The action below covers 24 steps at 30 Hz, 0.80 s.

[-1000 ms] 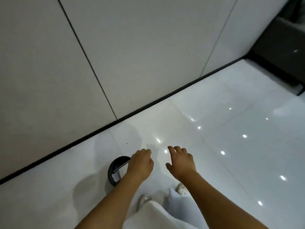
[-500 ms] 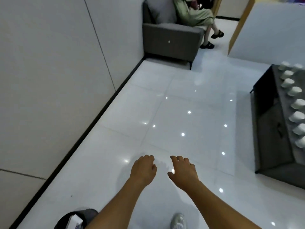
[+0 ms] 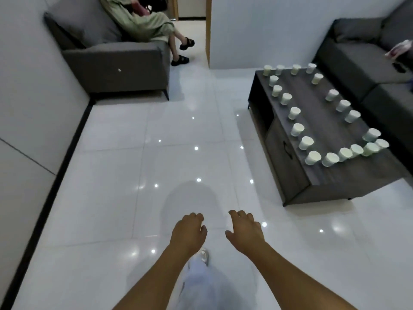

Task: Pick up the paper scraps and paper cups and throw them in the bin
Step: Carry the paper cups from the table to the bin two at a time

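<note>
Both hands are held out low above the floor [image 3: 116,166], side by side with a small gap between them. The left hand [image 3: 188,234] has its fingers loosely curled and holds nothing. The right hand [image 3: 244,231] is relaxed and holds nothing too. At about 2 o'clock stands a dark tabletop [image 3: 317,121]; many white paper cups [image 3: 312,158] stand upside down around its edge. At 11 o'clock, far away, a person sits on a grey sofa [image 3: 116,63].

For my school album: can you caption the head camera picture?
Two empty hands, left hand and right hand, near white paper cups on a dark wooden coffee table.
</note>
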Motion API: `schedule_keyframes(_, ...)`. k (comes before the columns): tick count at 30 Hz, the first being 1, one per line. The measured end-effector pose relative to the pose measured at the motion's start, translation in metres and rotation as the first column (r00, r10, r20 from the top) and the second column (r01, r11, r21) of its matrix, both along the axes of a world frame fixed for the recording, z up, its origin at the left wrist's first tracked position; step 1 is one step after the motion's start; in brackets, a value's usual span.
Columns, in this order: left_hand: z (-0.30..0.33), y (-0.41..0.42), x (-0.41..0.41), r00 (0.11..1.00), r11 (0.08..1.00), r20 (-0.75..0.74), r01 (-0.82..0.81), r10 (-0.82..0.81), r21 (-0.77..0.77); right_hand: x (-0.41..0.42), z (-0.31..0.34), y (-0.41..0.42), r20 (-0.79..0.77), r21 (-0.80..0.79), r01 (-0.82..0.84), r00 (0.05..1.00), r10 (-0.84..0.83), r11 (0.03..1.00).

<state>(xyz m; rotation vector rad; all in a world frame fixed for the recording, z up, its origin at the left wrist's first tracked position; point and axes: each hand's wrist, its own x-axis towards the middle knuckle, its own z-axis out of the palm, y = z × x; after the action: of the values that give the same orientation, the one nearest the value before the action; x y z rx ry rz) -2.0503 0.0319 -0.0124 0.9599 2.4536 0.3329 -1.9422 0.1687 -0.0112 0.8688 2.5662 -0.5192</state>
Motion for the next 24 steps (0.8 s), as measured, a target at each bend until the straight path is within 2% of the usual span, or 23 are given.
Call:
schedule_keyframes(9, 0.013, 0.134, -0.109, 0.961, 0.961, -0.024, 0.276, -0.276, 0.008, -0.066, 0.011, 0.097, -0.019, -0.017, 0.328, 0.944, -0.328, 0.945)
schedule_keyframes(16, 0.011, 0.239, -0.131, 0.901, 0.901, 0.012, 0.433, -0.433, -0.008, -0.071, 0.010, 0.177, 0.002, -0.027, 0.502, 0.865, -0.502, 0.865)
schedule_keyframes(24, -0.004, 0.400, -0.136, 0.849, 0.849, 0.053, 0.528, -0.526, -0.026, -0.067, -0.007, 0.320, -0.003, -0.041, 0.629, 0.777, -0.630, 0.776)
